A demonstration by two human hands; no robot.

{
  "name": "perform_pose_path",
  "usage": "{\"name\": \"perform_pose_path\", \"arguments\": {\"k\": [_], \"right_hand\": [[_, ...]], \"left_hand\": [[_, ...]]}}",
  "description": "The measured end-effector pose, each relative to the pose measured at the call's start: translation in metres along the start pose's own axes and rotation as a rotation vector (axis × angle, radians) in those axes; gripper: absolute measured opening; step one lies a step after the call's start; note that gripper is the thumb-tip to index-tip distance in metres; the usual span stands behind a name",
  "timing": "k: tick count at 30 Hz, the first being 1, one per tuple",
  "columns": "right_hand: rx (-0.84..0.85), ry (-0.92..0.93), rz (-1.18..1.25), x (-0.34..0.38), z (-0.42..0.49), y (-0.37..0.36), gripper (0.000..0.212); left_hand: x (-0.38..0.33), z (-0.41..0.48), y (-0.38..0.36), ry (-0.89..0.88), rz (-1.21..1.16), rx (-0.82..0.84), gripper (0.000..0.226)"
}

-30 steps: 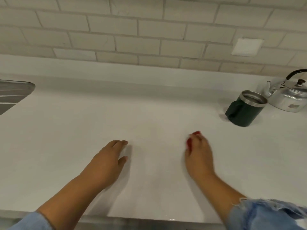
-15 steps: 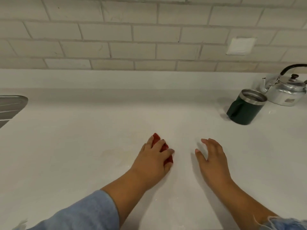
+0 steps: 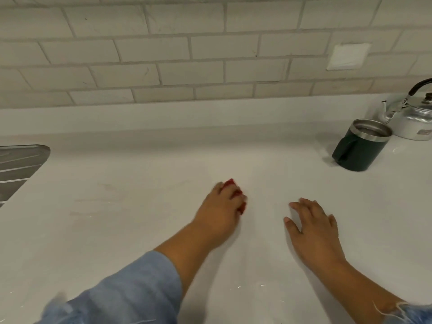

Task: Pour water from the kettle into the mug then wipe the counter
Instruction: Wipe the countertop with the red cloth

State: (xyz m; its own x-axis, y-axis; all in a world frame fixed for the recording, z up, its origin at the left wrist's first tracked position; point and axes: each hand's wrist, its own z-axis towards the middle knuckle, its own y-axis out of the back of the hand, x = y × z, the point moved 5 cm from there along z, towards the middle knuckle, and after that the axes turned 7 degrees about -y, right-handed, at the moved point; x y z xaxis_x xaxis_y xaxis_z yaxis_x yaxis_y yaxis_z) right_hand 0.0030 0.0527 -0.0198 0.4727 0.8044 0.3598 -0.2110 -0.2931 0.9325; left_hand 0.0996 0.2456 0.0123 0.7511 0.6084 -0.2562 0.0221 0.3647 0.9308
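My left hand (image 3: 221, 206) presses down on a small red cloth (image 3: 230, 183) on the white counter (image 3: 117, 230); only the cloth's edges show past my fingers. To its right my right hand (image 3: 314, 226) lies flat on the counter with fingers spread and nothing in it. A dark green mug (image 3: 361, 146) with a steel rim stands at the back right. Just behind it sits a silver kettle (image 3: 413, 121) with a black handle, partly cut off by the frame's edge.
A steel sink's draining board (image 3: 19, 164) is at the left edge. A tiled wall (image 3: 187, 54) with a white cover plate (image 3: 348, 56) rises behind the counter's low upstand. Faint streaks mark the counter left of the cloth.
A second ago the red cloth was under my right hand; it is now under my left hand, which has slid slightly forward and right. My right hand rests empty beside it.
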Motion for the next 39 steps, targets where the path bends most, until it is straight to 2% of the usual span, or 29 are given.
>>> {"name": "perform_pose_path", "arguments": {"k": [2, 5, 10, 14, 16, 18, 21, 23, 25, 27, 32, 36, 39], "right_hand": [[0.001, 0.003, -0.006, 0.0, 0.0, 0.0, 0.043], [-0.007, -0.001, -0.011, 0.001, -0.001, 0.002, 0.042], [-0.014, -0.015, -0.038, 0.003, -0.002, 0.004, 0.041], [-0.021, -0.023, -0.035, 0.007, -0.002, 0.004, 0.039], [-0.027, -0.027, -0.039, 0.008, -0.003, 0.005, 0.038], [-0.035, -0.031, -0.041, 0.008, -0.004, 0.006, 0.037], [-0.024, -0.061, -0.035, 0.008, -0.002, 0.008, 0.036], [-0.007, -0.106, -0.019, 0.011, 0.002, 0.009, 0.034], [0.027, -0.163, -0.024, 0.017, 0.007, 0.008, 0.036], [0.071, -0.169, -0.028, 0.032, 0.012, 0.003, 0.038], [0.178, -0.032, -0.006, 0.088, 0.018, -0.02, 0.042], [0.174, -0.001, -0.056, 0.102, 0.012, -0.032, 0.045], [0.166, 0.02, -0.09, 0.102, 0.009, -0.034, 0.047]], "left_hand": [[0.016, 0.006, -0.012, 0.045, 0.077, 0.055, 0.043], [0.084, -0.004, 0.006, 0.166, 0.163, -0.004, 0.042], [0.219, -0.084, 0.059, 0.574, 0.173, -0.03, 0.04], [0.257, -0.123, 0.089, 0.765, 0.197, -0.014, 0.038], [0.234, -0.121, 0.09, 0.721, 0.155, -0.082, 0.034], [0.185, -0.109, 0.079, 0.563, 0.085, -0.122, 0.035], [0.089, -0.094, 0.05, 0.23, 0.009, -0.039, 0.041], [0.044, -0.099, 0.031, 0.009, 0.005, 0.084, 0.043], [0.044, -0.113, 0.028, -0.031, 0.045, 0.134, 0.045], [0.084, -0.132, 0.041, 0.085, 0.099, 0.078, 0.043], [0.225, -0.198, 0.106, 0.508, 0.185, -0.082, 0.04], [0.314, -0.24, 0.139, 0.763, 0.219, -0.059, 0.038], [0.34, -0.251, 0.154, 0.925, 0.282, -0.014, 0.04]]}}
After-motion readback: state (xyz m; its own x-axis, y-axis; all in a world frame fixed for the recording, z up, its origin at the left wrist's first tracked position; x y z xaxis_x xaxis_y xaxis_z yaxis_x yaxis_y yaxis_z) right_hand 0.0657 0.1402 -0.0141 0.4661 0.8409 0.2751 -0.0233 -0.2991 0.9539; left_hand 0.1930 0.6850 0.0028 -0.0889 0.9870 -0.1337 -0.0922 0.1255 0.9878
